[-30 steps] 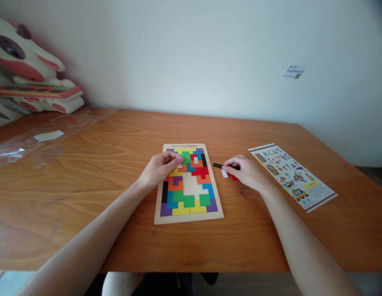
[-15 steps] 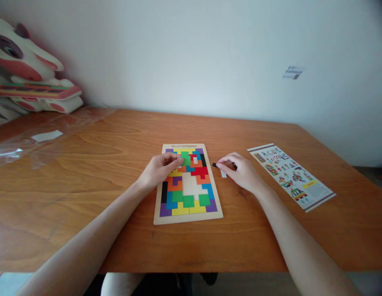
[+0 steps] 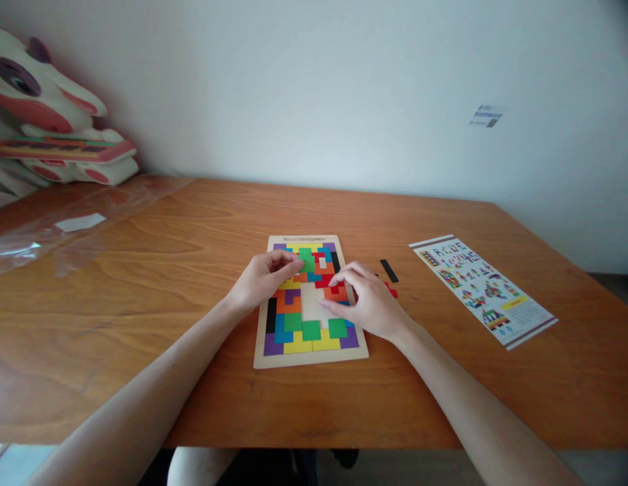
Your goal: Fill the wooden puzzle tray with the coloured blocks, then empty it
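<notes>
A wooden puzzle board (image 3: 310, 364) with coloured block pieces lies in front of me. Its bare wood shows in a gap near the middle. My left hand (image 3: 267, 275) is over the board's upper left, thumb and fingers pinched on a green puzzle piece (image 3: 306, 260). Over the right side of the board hovers my right hand (image 3: 367, 300), its thumb and fingers apart with nothing visible between them. Just beyond it on the table is a black bar piece (image 3: 389, 271). A red piece (image 3: 393, 291) shows partly from behind that hand.
A printed instruction sheet (image 3: 483, 290) lies on the table to the right. Clear plastic wrap (image 3: 121, 202) with a white slip (image 3: 81, 223) is at the left. A toy keyboard with an animal figure (image 3: 65, 152) stands at the back left, near the wall.
My right hand has let go of the black bar, now lying on the table, and has moved left over the board. My left hand stays in place on the green piece.
</notes>
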`<state>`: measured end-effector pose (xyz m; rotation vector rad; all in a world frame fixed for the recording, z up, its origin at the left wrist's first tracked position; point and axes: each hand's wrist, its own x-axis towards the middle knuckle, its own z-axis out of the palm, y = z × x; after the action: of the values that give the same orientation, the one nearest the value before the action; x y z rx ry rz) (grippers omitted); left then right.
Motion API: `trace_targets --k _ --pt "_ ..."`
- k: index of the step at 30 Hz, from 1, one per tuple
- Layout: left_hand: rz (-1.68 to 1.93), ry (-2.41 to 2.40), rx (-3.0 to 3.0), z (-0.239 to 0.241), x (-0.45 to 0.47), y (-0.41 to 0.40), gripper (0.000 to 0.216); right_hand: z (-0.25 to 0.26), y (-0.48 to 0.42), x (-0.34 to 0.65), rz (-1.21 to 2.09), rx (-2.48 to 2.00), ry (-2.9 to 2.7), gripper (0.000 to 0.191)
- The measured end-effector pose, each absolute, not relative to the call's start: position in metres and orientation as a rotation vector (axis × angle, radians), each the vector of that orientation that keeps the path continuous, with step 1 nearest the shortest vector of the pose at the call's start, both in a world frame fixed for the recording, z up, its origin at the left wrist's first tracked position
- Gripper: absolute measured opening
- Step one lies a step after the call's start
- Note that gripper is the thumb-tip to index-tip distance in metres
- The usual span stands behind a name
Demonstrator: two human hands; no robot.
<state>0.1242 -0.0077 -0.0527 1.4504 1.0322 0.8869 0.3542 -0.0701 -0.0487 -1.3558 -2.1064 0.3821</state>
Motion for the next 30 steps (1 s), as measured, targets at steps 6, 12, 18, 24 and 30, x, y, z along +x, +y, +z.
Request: trace_targets --k 6,12,18,24,30 --pt "0.88 1.035 1.445 -0.051 0.124 -0.008 0.043 -0.043 -0.069 0.368 0.545 -1.388 -2.09 0.028" --pt "0.895 1.026 1.437 -0.052 0.124 -0.008 0.04 -0.043 -0.072 0.365 0.603 -1.374 -2.184 0.018" --pt "0.887 1.031 1.461 -0.054 0.126 -0.009 0.041 -0.041 -0.074 0.36 0.604 -1.386 -2.165 0.015" --pt "0.874 1.049 1.479 -0.053 0.127 -0.009 0.042 -0.04 -0.076 0.356 0.572 -1.402 -2.164 0.017" --pt "0.848 1.065 1.576 -0.054 0.126 -0.009 0.041 -0.041 -0.075 0.358 0.597 -1.391 -2.158 0.017"
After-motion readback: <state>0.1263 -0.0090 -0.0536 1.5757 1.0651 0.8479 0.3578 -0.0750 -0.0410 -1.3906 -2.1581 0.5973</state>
